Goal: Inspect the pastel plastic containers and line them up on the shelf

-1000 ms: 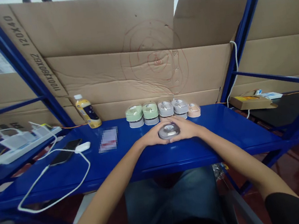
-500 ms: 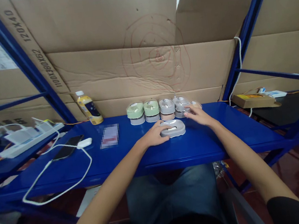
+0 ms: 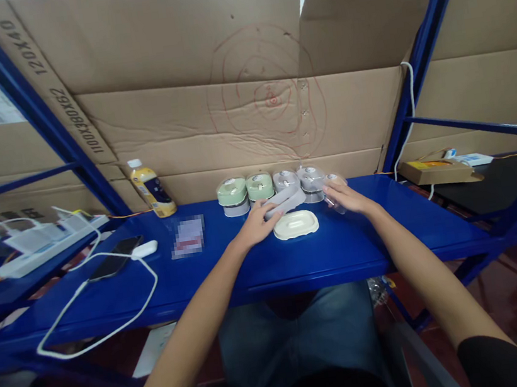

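Cream container (image 3: 296,225) sits on the blue table (image 3: 405,225); just beside it, my left hand (image 3: 257,224) holds a grey cover (image 3: 290,200). I can't tell whether my right hand (image 3: 349,199) grips the clear plastic (image 3: 336,207) by its fingers. Green boxes (image 3: 232,192) stand farther back.

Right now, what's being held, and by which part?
The left hand holds a grey piece by its left end. The right hand touches a clear piece; grip unclear.
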Motion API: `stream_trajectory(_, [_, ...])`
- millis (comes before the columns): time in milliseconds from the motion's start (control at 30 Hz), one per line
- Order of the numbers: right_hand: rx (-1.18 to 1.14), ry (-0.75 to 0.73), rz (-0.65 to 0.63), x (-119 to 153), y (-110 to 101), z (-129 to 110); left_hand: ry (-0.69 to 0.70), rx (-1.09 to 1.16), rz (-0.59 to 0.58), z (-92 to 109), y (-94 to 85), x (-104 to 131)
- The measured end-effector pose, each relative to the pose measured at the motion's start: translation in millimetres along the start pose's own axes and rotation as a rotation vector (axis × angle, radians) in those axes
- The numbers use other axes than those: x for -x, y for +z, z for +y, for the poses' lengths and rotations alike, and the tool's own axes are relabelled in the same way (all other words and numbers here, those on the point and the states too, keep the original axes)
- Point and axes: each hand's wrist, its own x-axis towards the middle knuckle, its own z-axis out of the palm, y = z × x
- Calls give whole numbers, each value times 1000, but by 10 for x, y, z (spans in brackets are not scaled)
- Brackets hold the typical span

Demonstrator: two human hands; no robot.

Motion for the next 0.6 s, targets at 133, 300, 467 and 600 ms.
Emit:
stream_trajectory(133, [-1,62,-40,11,-17,-23,-58,-53,-11,-88,-28,-10])
stream_trajectory(300, [54,-84,52,0,40,-23,32,-39,-99,-7,30,40])
stream_trajectory(467, [113,-377,47,43,202,-120,140,26,-192,156,148,94])
stream_trajectory(600, [150,-513,-54,79,385,-269,120,160,-122,190,235,82])
